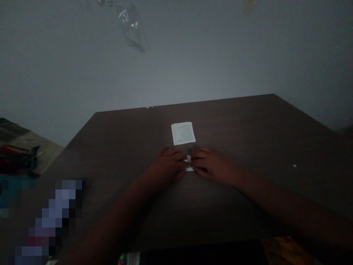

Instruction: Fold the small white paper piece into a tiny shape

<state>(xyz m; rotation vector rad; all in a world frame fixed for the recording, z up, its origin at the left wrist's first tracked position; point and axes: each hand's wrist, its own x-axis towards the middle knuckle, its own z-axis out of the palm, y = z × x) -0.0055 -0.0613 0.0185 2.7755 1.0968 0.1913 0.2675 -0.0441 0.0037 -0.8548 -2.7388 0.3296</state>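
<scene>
Item under handling: a small white paper, located at the centre of the frame, slightly below mid-height, between the two hands. The left hand reaches in from the lower left, the right hand from the lower right; the fingers of both meet at the paper and cover much of it. The fingers of each hand are bent, lying close to one another; whether they are clamped on the paper or merely press on it cannot be told.

Orientation: the exposed lower strip of the paper runs left to right across the frame, while a small pale part above points toward the top. The overall long axis cannot be determined, being hidden by the fingers.

Just above the hands, a stack of printed sheets lies flat on the dark counter. It is nearly square, its top edge rising slightly to the right; lines of print run across it. A small white scrap lies on the counter at the right of the frame.

Containers: one clear plastic bag against the pale wall, upper left of the frame, slanting down to the right; its contents cannot be made out.
</scene>
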